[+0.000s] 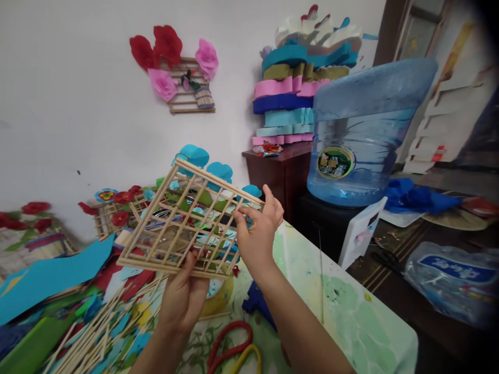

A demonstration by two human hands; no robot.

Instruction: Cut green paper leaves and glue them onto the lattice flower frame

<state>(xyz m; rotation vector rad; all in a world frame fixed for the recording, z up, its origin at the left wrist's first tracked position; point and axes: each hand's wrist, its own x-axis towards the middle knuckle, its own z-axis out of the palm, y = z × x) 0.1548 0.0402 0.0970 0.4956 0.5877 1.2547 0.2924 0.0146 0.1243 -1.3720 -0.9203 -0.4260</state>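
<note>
A lattice panel of thin wooden sticks (pixel 148 266) is held up, tilted, above the table. My left hand (pixel 183 298) grips its lower edge, thumb in front and the other fingers mostly hidden behind. At its right side, my right hand (pixel 257 234) pinches the sticks between thumb and fingers, with one finger raised. Blue paper petals (pixel 193 155) show past the panel's upper edge; whether they are attached cannot be told. Below the hands lie scissors with red and yellow handles (pixel 231 332) and a dark blue object (pixel 257 304).
Loose wooden sticks (pixel 103 324) and blue paper (pixel 58 278) crowd the left. A large water bottle (pixel 362 130) stands right, beside a cabinet (pixel 278 171) stacked with paper rolls (pixel 284 104). A flower-decorated stick frame (pixel 191 110) hangs on the wall. The patterned tablecloth (pixel 351 306) reaches the right edge.
</note>
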